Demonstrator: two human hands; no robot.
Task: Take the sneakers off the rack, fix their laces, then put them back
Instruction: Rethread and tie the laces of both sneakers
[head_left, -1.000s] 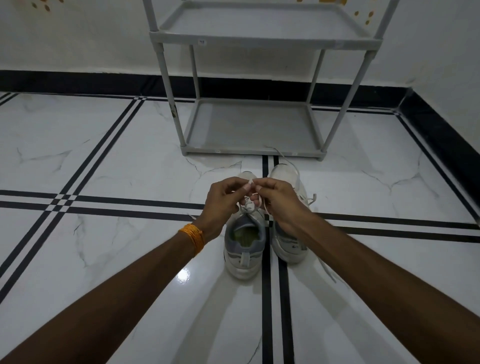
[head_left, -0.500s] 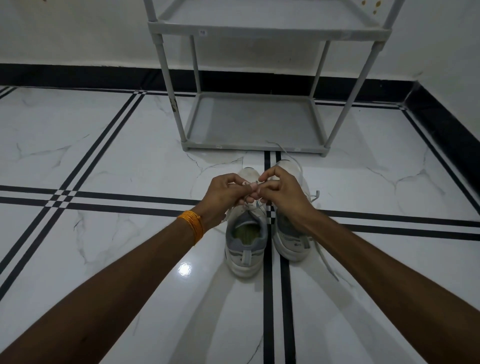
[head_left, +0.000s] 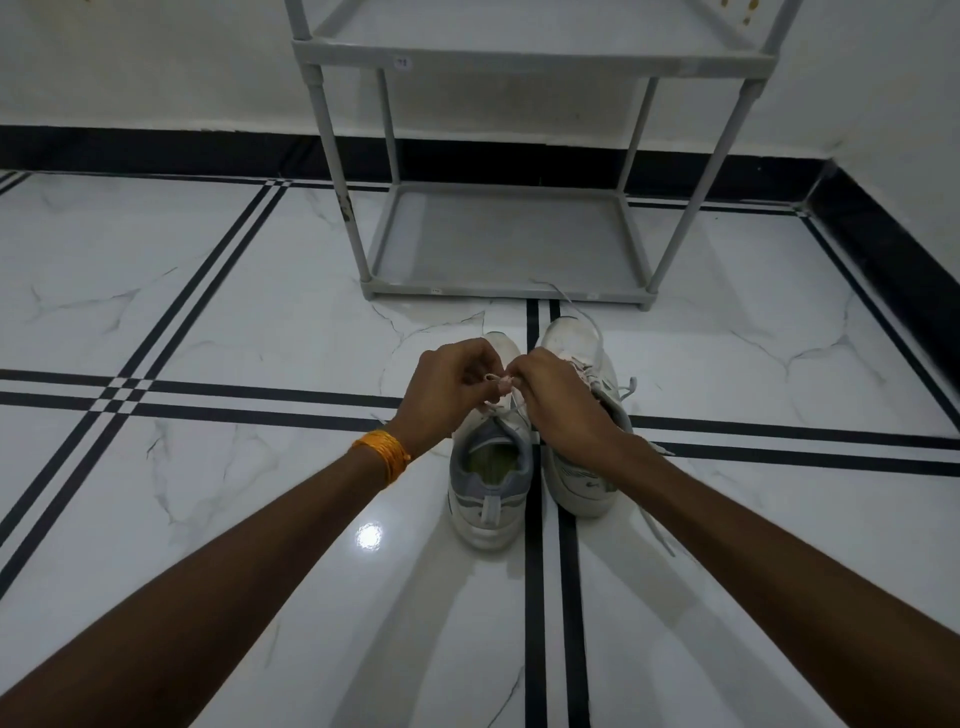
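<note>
- White marble floor (head_left: 218, 322) carries everything; the grey rack (head_left: 511, 244) stands bare beyond the fingers, so step one is done.
- Both sneakers sit side by side: left sneaker (head_left: 491, 483) directly under the fingers, right sneaker (head_left: 584, 467) just beside, its lace trailing loose.
- Left hand (head_left: 447, 389) and right hand (head_left: 561, 400) meet, fingers pinching the lace (head_left: 493, 387). Tying's underway; second shoe and re-shelving remain, I'd judge.

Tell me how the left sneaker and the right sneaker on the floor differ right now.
Both hands, left hand and right hand, pinch the lace of the left sneaker over its tongue; the right sneaker has loose laces trailing onto the floor. The left sneaker's opening shows fully; the right sneaker's is covered by the right wrist. Both are white, side by side, toes toward the rack.
</note>
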